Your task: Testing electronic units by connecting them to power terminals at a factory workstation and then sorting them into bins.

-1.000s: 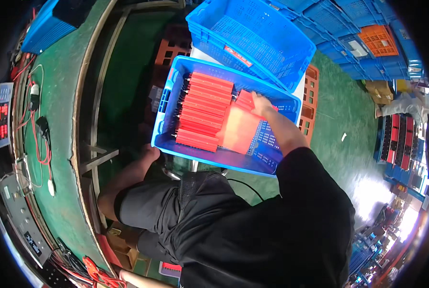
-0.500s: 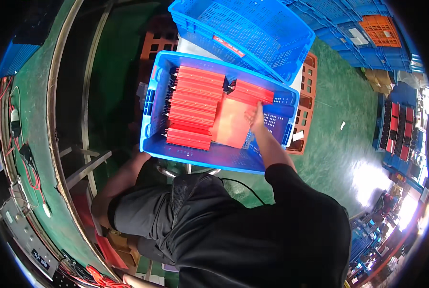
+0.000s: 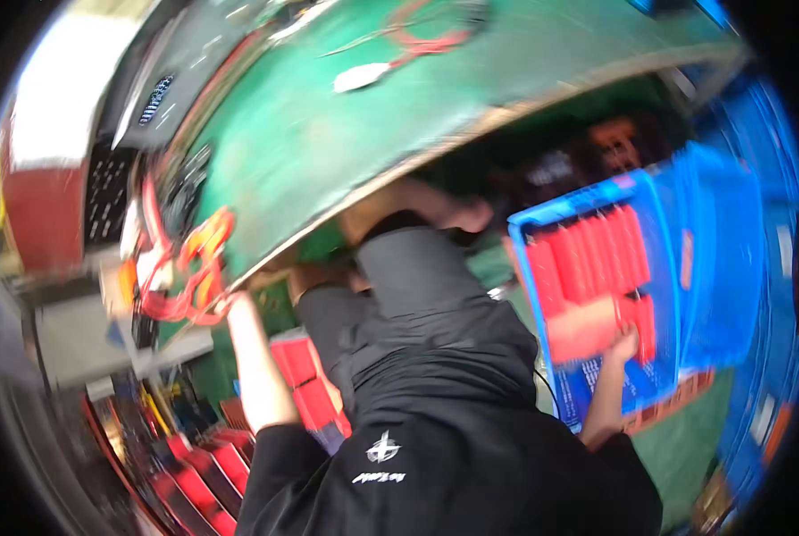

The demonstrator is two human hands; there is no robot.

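Note:
My right hand [image 3: 625, 345] reaches into a blue plastic crate [image 3: 670, 295]. It lies against the near end of a red finned metal block [image 3: 642, 314], beside a flat orange-red sheet or panel [image 3: 585, 329]. Blur leaves its grip unclear. More red finned blocks [image 3: 596, 255] are packed side by side at the far side of the crate. Over at the left, my left hand [image 3: 238, 308] is at the edge of the green-topped bench [image 3: 283, 170], close to a bundle of orange-red cables [image 3: 189, 286]. Its fingers are smeared and partly hidden.
A second blue crate [image 3: 725, 259] stands against the first one's right side. On the bench lie a red cord with a white end [image 3: 361, 77] and a grey instrument [image 3: 163, 98]. Further red pieces [image 3: 310, 380] sit low beside my left forearm, and others [image 3: 207, 473] at lower left.
My view has swung left, bringing the bench and cables across the upper left and shifting the crate to the right. My left forearm now shows fully. My right hand is still at the block.

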